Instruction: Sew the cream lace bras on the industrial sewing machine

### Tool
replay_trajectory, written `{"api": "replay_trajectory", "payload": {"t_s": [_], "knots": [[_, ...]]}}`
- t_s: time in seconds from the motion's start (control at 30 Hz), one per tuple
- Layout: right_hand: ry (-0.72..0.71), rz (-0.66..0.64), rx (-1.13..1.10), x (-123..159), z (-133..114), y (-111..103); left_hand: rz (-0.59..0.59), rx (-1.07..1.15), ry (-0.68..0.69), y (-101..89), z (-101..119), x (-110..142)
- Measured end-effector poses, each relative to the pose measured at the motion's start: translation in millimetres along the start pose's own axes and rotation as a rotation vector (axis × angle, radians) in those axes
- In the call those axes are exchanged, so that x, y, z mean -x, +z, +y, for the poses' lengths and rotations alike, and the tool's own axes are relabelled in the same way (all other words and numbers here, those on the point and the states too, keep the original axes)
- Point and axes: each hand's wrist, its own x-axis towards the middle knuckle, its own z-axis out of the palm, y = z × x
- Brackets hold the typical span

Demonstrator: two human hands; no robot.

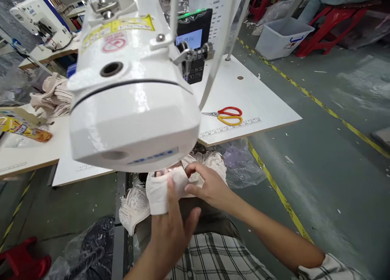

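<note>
The lace fabric piece (166, 190) lies in our lap below the sewing machine head (131, 93), our left hand (170, 227) and right hand (207, 186) both gripping it, so we judge we're arranging it, with careful edge alignment needed next.

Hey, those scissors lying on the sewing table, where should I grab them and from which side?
Grip the scissors by the red and yellow loop handles, coming from the right. They lie flat with the handles toward the table's open right side and the blades pointing left toward the sewing machine.
</note>
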Motion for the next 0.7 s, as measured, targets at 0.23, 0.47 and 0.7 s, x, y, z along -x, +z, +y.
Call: {"api": "replay_trajectory", "payload": {"t_s": [0.23, 0.47, 0.7], "knots": [[0.270, -0.054, -0.616, 33, 1, -1, -0.333, 0.487, -0.079, -20.7, 7, 29], [0.037, -0.454, -0.246, 35, -23, -4, -0.108, 0.234, 0.294, -43.5, -5, -6], [-0.599, 0.023, 0.813, 26, 5, 18, -0.768, 1.030, -0.715, -1.3, -34, -6]]}}
